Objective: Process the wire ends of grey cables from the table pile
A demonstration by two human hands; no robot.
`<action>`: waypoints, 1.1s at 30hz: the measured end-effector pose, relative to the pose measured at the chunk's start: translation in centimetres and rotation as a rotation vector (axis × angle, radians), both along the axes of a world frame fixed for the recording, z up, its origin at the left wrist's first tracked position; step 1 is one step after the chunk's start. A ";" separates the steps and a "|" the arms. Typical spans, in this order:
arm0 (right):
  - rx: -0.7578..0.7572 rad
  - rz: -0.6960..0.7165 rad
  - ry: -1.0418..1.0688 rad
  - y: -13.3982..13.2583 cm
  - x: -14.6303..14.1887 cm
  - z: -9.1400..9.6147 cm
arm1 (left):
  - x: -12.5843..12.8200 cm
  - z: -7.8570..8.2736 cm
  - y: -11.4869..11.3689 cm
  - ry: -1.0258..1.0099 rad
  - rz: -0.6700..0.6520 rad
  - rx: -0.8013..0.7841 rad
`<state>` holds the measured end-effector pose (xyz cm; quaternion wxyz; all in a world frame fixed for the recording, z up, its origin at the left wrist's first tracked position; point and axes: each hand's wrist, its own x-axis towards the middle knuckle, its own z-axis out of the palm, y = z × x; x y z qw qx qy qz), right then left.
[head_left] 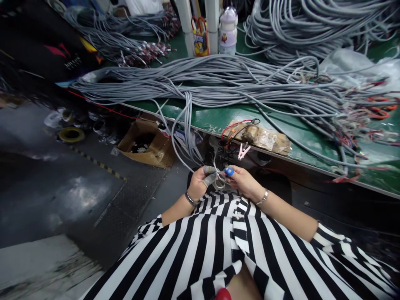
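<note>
My left hand, with grey covers on its thumb and finger, is closed on the stripped end of a grey cable. Thin coloured wires and pale strands fan out from that end between my two hands. With a blue cover on one fingertip, my right hand pinches the tips of these wires. Both hands are held in front of my striped shirt, just off the table's front edge. A loop of grey cables hangs over the edge above my left hand.
Bundled grey cables stretch along the green table. A taped block with a pink clip sits at its front edge. Behind stand a bottle and a scissors holder. A cardboard box lies below left.
</note>
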<state>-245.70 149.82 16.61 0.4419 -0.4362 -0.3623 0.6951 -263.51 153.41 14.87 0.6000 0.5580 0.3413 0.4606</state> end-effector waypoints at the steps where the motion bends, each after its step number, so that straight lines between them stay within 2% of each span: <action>1: 0.044 -0.053 -0.073 -0.2 0.5 -0.1 | -0.2 0.0 0.3 -0.002 0.022 0.010; 3: 0.169 -0.143 -0.297 -0.7 1.8 -0.1 | -0.7 0.1 0.9 -0.002 0.058 0.032; 6: 0.397 -0.182 -0.634 -1.6 3.8 0.3 | -1.3 0.3 1.3 0.003 0.089 0.076; 10: 0.710 -0.225 -0.836 -2.9 5.0 2.6 | -1.8 1.0 1.3 0.166 0.052 0.194; 12: 0.856 -0.194 -0.938 -3.4 4.8 4.2 | -1.9 1.5 1.2 0.278 0.022 0.315; 14: 0.956 -0.095 -1.096 -3.7 4.1 5.4 | -1.9 1.9 1.2 0.364 0.008 0.452; 17: 0.980 0.026 -1.338 -3.5 2.7 6.1 | -1.9 2.6 1.1 0.454 -0.014 0.607; 20: 0.951 0.035 -1.476 -3.0 1.7 5.8 | -2.0 3.1 0.9 0.517 -0.032 0.664; 24: 0.940 0.059 -1.532 -2.5 1.5 5.3 | -2.1 3.4 0.7 0.538 -0.045 0.637; 33: 0.931 0.069 -1.557 -2.5 1.6 5.3 | -2.1 2.8 0.9 0.514 -0.044 0.545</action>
